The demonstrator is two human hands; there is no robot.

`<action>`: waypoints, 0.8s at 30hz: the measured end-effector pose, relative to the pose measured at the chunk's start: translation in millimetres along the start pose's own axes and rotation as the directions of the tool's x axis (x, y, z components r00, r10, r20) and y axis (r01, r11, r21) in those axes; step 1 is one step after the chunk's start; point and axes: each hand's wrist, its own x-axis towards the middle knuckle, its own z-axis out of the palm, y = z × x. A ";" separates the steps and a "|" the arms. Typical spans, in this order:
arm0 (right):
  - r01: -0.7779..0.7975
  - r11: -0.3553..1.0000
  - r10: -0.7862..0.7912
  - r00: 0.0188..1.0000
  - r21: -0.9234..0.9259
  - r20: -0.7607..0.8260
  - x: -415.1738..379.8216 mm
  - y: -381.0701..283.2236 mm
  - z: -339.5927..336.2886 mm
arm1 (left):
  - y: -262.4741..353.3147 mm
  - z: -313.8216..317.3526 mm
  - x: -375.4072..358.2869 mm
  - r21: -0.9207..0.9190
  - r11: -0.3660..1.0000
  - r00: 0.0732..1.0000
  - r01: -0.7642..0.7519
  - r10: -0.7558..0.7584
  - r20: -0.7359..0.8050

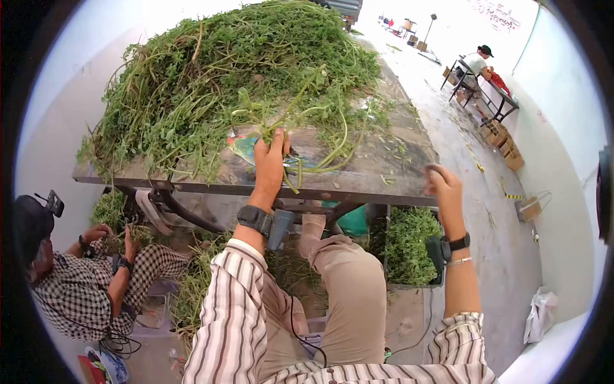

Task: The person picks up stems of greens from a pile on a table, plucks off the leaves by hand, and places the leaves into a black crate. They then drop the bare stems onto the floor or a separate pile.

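Observation:
My left hand (271, 160) is closed round a few green plant stems (291, 115) above the front edge of the wooden table (396, 166). The stems fan out from the fist, some hanging down past the table edge. Behind them rises a large heap of green leafy plants (236, 70). To the right, my right hand (442, 182) is raised by the table's right front corner, its fingers curled together; whether anything small is between them is too small to tell.
A crate of greens (411, 246) stands below the table on the right. At the lower left sits a co-worker (83, 288) handling plants, with loose stems (198, 281) nearby. Another person (476, 64) sits at a far table. Boxes (505, 146) line the right wall.

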 end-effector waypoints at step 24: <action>-0.093 0.963 0.015 0.956 0.254 0.294 52.1 -32.8 137.6 | -0.5 1.5 -2.2 0.118 0.993 0.999 0.005 -0.011 0.047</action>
